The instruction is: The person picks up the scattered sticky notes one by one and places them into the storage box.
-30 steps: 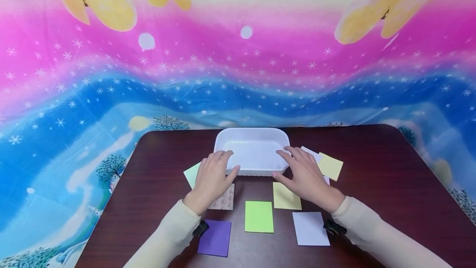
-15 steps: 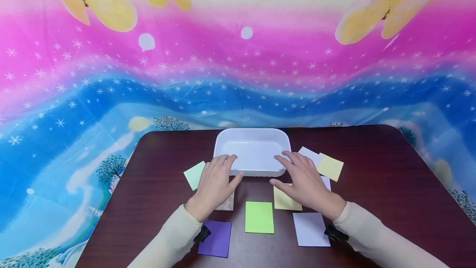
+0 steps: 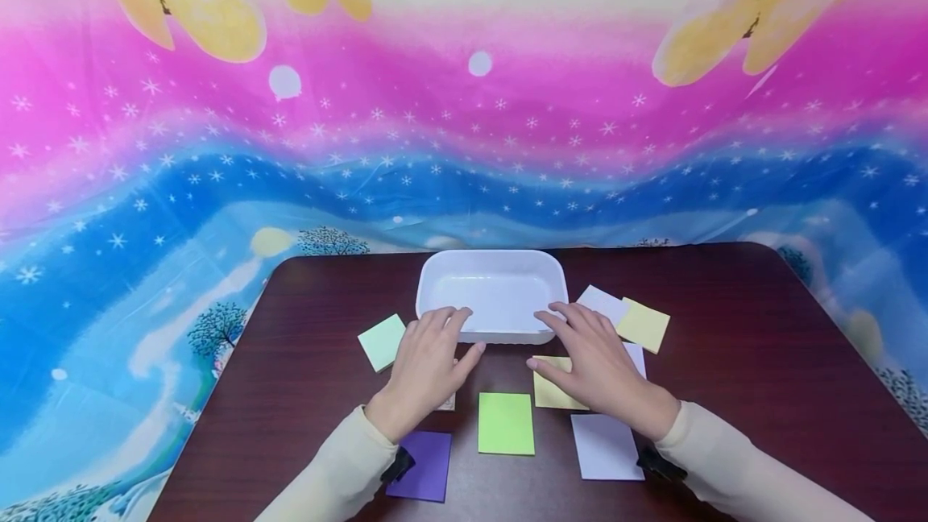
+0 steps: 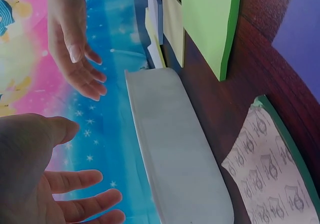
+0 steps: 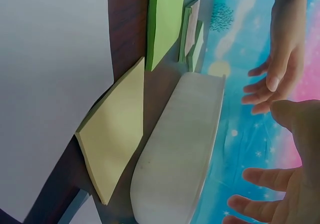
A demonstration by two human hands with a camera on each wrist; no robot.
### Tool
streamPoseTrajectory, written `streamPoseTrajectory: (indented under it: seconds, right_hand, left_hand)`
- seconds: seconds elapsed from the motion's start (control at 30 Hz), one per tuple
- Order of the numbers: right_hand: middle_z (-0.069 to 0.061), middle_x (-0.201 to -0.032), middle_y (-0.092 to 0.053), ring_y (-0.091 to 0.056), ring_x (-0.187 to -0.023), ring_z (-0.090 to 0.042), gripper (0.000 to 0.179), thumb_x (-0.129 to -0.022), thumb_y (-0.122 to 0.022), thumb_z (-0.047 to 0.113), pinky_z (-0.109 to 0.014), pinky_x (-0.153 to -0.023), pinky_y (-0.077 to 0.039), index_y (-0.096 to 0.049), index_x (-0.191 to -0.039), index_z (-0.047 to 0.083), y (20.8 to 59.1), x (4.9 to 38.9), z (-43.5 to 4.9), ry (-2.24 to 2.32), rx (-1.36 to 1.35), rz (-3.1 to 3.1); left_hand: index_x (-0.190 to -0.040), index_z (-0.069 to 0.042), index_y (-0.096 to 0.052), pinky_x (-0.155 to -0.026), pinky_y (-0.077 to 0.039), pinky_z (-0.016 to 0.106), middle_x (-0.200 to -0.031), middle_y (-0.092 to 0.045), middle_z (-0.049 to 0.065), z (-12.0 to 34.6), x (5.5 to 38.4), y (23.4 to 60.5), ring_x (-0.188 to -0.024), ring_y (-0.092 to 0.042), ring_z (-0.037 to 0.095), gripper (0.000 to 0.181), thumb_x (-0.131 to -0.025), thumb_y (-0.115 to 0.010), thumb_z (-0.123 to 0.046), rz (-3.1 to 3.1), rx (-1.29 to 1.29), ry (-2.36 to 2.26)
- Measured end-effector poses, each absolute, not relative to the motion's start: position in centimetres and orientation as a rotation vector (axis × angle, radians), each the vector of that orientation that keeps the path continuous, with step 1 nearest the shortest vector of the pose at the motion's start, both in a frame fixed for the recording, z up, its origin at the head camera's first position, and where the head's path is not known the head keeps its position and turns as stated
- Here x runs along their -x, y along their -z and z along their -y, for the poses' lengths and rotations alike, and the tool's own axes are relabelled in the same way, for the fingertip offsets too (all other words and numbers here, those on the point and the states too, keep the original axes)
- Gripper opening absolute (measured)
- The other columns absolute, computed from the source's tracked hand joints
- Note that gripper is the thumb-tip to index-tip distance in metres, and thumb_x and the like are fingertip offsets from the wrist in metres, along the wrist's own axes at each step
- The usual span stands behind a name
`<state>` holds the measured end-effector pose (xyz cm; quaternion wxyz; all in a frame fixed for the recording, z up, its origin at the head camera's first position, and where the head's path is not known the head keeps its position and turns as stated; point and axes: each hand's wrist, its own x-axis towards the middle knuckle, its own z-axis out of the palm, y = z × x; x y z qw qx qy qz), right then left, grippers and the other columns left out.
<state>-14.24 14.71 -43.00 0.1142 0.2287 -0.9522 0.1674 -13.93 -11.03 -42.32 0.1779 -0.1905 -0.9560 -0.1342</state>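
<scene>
My left hand (image 3: 428,373) is held over the table, thumb and fingers spread and nothing in it. Its fingertips overlap the front left of a white plastic tub (image 3: 493,288). Facing it, my right hand (image 3: 609,365) has the same loose, empty pose at the tub's front right. In the left wrist view, a pad with a printed pattern (image 4: 270,169) and green edge lies near the tub; the left hand mostly covers it in the head view. A yellow note pad (image 3: 557,397) lies partly under the right thumb.
Nearer me lie a bright green pad (image 3: 506,424), a purple pad (image 3: 429,474) and a white pad (image 3: 605,449). A mint pad (image 3: 380,341) lies left of the tub. Right of it are another yellow pad (image 3: 644,325) and white ones (image 3: 600,303). A printed cloth (image 3: 464,143) hangs behind the table.
The left hand has drifted right and back toward me, uncovering the mint pad and covering more of the patterned one. The right hand has drawn back slightly. The tub and pads have stayed put.
</scene>
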Motion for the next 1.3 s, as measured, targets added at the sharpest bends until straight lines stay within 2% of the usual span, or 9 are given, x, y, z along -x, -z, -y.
streamPoseTrajectory:
  seconds: [0.6, 1.1, 1.3]
  right_hand:
    - [-0.014, -0.139, -0.059, -0.053, -0.131, -0.038, 0.067, -0.086, -0.074, 0.052, -0.061, -0.105, -0.039, -0.060, -0.138, 0.012, 42.7, 14.0, -15.5, -0.498, -0.656, 2.779]
    - [-0.014, -0.135, -0.062, -0.056, -0.128, -0.037, 0.063, -0.087, -0.075, 0.048, -0.061, -0.102, -0.042, -0.061, -0.135, 0.010, 43.1, 14.6, -16.5, -0.501, -0.626, 2.743]
    - [-0.013, -0.135, -0.062, -0.056, -0.128, -0.037, 0.062, -0.087, -0.075, 0.047, -0.060, -0.102, -0.042, -0.061, -0.135, 0.010, 43.2, 14.9, -16.8, -0.525, -0.605, 2.748]
  left_hand:
    - [-0.132, -0.012, -0.063, -0.095, -0.051, 0.045, -0.126, -0.068, 0.008, 9.9, 13.6, 42.3, -0.120, -0.062, 0.027, 0.049, -0.095, -0.066, -0.044, 2.717, 0.592, 0.377]
    - [-0.134, -0.014, -0.061, -0.096, -0.052, 0.042, -0.128, -0.067, 0.005, 8.7, 13.3, 42.6, -0.120, -0.062, 0.024, 0.049, -0.097, -0.061, -0.047, 2.740, 0.640, 0.363]
    - [-0.133, -0.014, -0.061, -0.094, -0.052, 0.042, -0.127, -0.067, 0.006, 8.3, 13.2, 42.6, -0.120, -0.062, 0.024, 0.049, -0.096, -0.063, -0.046, 2.727, 0.664, 0.355]
